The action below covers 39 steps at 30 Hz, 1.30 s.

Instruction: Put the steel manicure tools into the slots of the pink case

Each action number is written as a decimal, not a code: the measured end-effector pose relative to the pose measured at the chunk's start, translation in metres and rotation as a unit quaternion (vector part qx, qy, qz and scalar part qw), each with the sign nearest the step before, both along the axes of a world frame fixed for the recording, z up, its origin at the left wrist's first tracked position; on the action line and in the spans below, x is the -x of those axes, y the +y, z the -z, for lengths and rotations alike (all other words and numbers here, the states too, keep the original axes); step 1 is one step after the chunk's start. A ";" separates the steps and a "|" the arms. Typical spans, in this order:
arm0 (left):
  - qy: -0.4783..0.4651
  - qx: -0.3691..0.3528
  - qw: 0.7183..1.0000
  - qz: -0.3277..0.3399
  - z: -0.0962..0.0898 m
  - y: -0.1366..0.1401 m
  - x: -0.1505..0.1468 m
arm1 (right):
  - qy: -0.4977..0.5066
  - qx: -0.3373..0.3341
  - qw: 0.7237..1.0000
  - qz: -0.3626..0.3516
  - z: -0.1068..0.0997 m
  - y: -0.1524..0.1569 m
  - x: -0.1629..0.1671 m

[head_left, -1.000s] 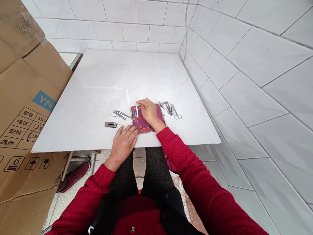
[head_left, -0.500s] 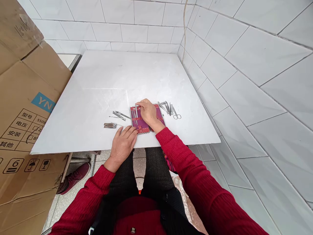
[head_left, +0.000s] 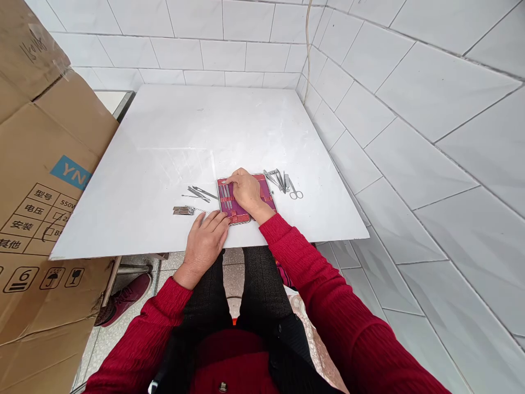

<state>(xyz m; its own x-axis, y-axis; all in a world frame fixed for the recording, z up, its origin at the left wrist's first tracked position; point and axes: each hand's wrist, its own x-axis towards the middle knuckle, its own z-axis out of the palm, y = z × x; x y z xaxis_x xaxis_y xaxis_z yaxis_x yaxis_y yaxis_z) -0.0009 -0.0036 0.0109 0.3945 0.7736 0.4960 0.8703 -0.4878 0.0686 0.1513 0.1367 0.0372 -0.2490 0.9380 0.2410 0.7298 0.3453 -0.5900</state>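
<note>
An open manicure case [head_left: 243, 219], red-rimmed with a purple lining, lies near the table's front edge. Slim metal tools [head_left: 225, 192] stand in the elastic loops of its left half. My right hand [head_left: 248, 191] is over the case, thumb and fingers pinched at the upper end of one slim tool; the fingers partly hide it. Flat on the table, my left hand [head_left: 207, 235] has its fingers stretched out, their tips touching the case's lower left corner. Left of the case are loose slim tools [head_left: 199, 193] and a nail clipper [head_left: 183, 210].
Right of the case lie metal nippers [head_left: 276, 179] and small scissors [head_left: 294, 191]. The white table [head_left: 176, 120] meets tiled walls behind and at the right. A large cardboard box [head_left: 49, 191] stands at the left. A cable [head_left: 307, 54] hangs in the corner.
My right hand has moved slightly down toward the case, and less of the pinched tool shows now. My left hand keeps its place on the case corner.
</note>
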 end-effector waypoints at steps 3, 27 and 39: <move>0.000 0.007 1.000 0.000 -0.001 0.000 0.000 | -0.001 -0.001 1.000 -0.002 0.002 -0.001 0.001; -0.020 0.057 0.998 0.003 -0.002 -0.003 0.000 | 0.080 -0.033 0.996 -0.011 0.004 -0.005 -0.003; -0.025 0.039 0.999 0.001 0.002 -0.003 0.000 | -0.150 0.006 0.973 -0.174 -0.046 -0.031 0.038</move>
<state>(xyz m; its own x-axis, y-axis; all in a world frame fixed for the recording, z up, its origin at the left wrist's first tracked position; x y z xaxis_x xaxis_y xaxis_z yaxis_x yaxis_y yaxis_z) -0.0012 -0.0069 0.0088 0.3724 0.8102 0.4527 0.8642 -0.4805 0.1492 0.1132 0.1053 0.0835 -0.6100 0.7864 0.0979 0.7100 0.5972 -0.3731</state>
